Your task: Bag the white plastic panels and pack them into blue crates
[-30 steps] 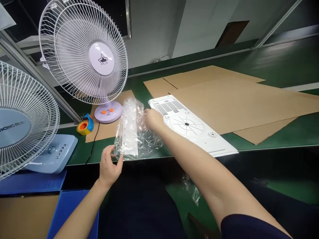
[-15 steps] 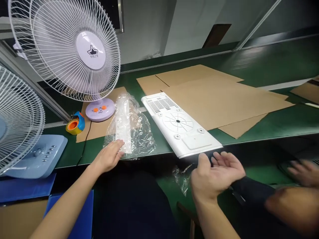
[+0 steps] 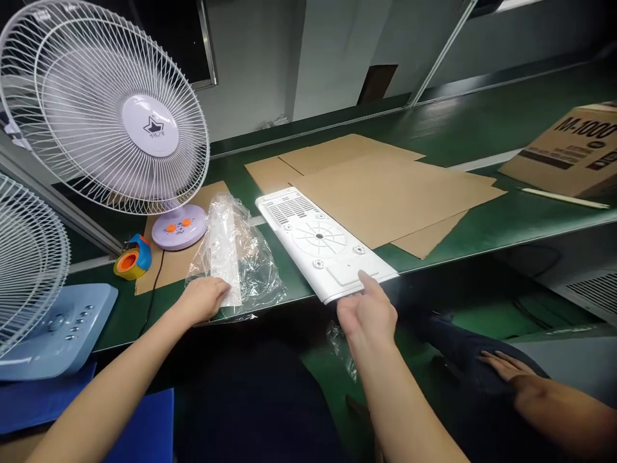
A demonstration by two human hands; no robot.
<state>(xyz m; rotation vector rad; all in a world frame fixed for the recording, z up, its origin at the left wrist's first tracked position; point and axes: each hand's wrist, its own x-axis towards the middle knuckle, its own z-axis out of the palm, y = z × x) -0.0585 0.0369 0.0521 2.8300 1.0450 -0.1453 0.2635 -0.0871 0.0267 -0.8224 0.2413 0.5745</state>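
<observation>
A long white plastic base lies on the bench with its vented side up, showing several round feet and a spoked circle. Its near end juts over the bench edge. There my right hand grips it, thumb on top and fingers hidden beneath. To its left lies a crumpled clear plastic bag with a white strip inside or under it; I cannot tell which. My left hand is closed at the bag's near left edge, the fingers curled over the film.
Left stand a lilac fan, a blue fan and a tape dispenser. Flat cardboard sheets lie behind the base. A printed carton sits at right. Another person's hand rests on their leg at lower right.
My right hand has moved from just off the base's near end to a grip on it. My left hand stays at the bag. The view has turned right, showing the carton.
</observation>
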